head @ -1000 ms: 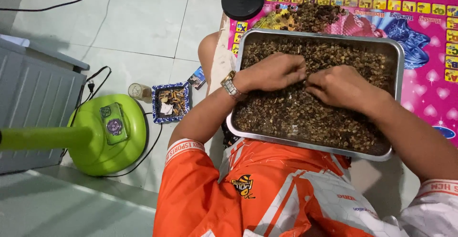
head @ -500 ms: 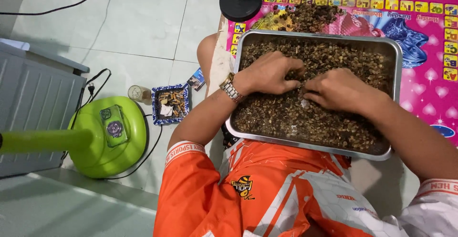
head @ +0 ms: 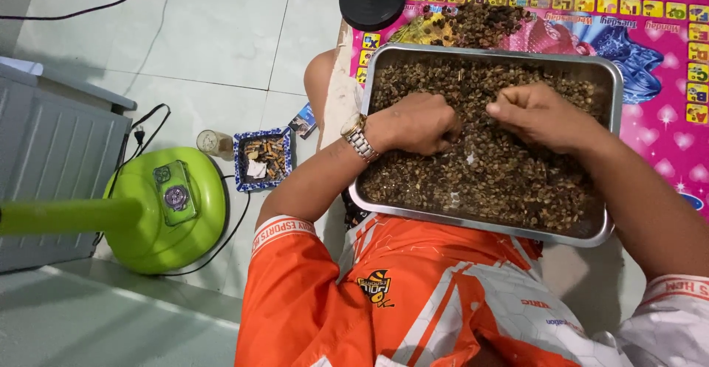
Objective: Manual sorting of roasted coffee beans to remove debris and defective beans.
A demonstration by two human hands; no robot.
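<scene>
As seen from above: a person sits on the floor with a steel tray [head: 610, 145] across the lap.
Tray contents: small brown dried seeds or beans [head: 502, 182], spread in a layer over the whole bottom.
Left hand [head: 413, 125]: knuckles up, fingers curled down into the seeds at the tray's left-centre; whether they pinch any is hidden.
Right hand [head: 539, 116]: fingers bunched to the thumb, raised just over the seeds, perhaps pinching a few.
Key relation: seeds lie directly beneath and all around both sets of fingers; the tray's long axis runs left to right; the left hand sits lower.
Beyond the fingers: a loose seed pile [head: 480, 21] on a pink mat [head: 665, 138].
Left of the fingers: ashtray [head: 264, 159], green fan base [head: 166, 212].
</scene>
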